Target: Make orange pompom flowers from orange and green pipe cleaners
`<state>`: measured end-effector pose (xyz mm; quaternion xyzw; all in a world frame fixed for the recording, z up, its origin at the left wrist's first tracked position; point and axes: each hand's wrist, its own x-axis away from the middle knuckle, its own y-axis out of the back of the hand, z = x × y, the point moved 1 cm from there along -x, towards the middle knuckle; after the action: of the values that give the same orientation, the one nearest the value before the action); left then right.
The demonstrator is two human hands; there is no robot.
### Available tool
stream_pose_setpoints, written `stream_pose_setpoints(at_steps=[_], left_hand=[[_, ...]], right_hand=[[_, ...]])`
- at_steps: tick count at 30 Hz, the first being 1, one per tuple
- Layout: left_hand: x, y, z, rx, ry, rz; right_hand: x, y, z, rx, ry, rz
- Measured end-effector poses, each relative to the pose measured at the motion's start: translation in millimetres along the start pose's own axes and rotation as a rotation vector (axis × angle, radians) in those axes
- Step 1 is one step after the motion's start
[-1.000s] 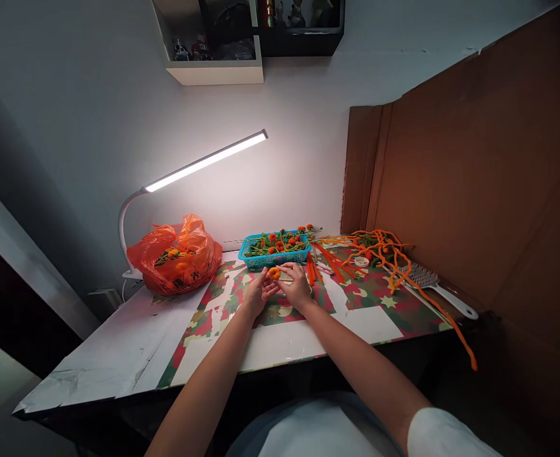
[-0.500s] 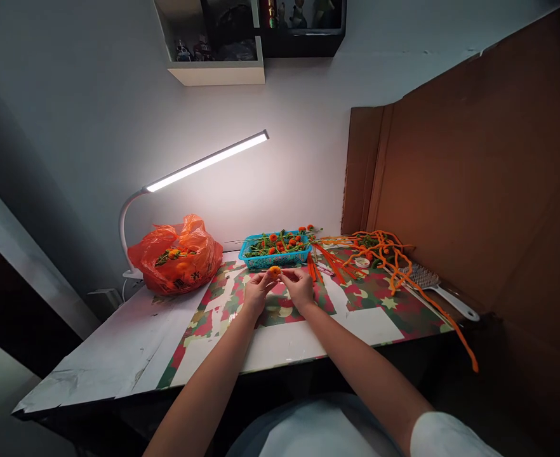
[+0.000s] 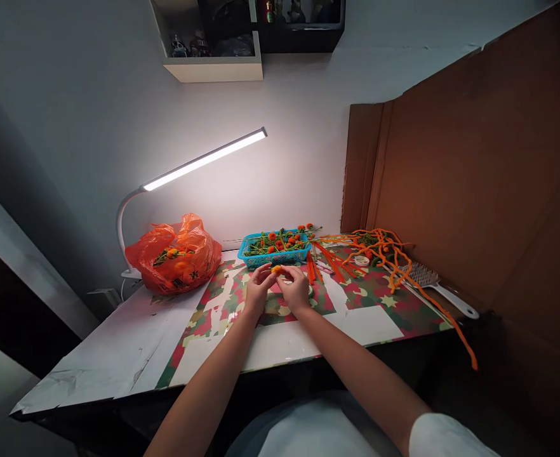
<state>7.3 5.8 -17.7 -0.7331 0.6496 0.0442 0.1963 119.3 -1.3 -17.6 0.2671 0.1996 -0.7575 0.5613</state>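
Between my fingertips, above the middle of the table, is a small fuzzy yellow-orange flower head (image 3: 276, 270). My left hand (image 3: 258, 291) pinches it from the left side. From the other side, my right hand (image 3: 295, 290) has its thumb and fingers closed on it too. Part of a small pale roll (image 3: 310, 291) shows beside my right hand, mostly hidden by it. Just behind both hands stands a turquoise basket (image 3: 274, 259) of orange fuzzy flowers on green stems (image 3: 284, 242).
An orange plastic bag (image 3: 175, 276) with fuzzy flowers stands left, beside a lit lamp (image 3: 206, 158). Orange fuzzy stems (image 3: 330, 257) and a tangled orange strand (image 3: 394, 254) lie right, near a white-handled brush (image 3: 451, 301). A cardboard wall (image 3: 470, 171) bounds the right side.
My fingers have shifted around the flower head, with the right-hand fingers now curled up behind it. The pale roll's edge has come into view by my right hand. The view has moved slightly.
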Motion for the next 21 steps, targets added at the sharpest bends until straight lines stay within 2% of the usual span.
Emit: stream_pose_setpoints(at_steps=[5, 12, 21], left_hand=[[-0.7, 0.1, 2.4, -0.023, 0.067, 0.015], [-1.2, 1.2, 8.8, -0.076, 0.066, 0.043], [-0.1, 1.3, 9.2, -0.134, 0.048, 0.022]], right_hand=[[0.4, 1.6, -1.8, 0.146, 0.110, 0.047], [1.4, 0.4, -8.6, 0.287, 0.137, 0.098], [3.6, -4.3, -9.1, 0.465, 0.161, 0.188]])
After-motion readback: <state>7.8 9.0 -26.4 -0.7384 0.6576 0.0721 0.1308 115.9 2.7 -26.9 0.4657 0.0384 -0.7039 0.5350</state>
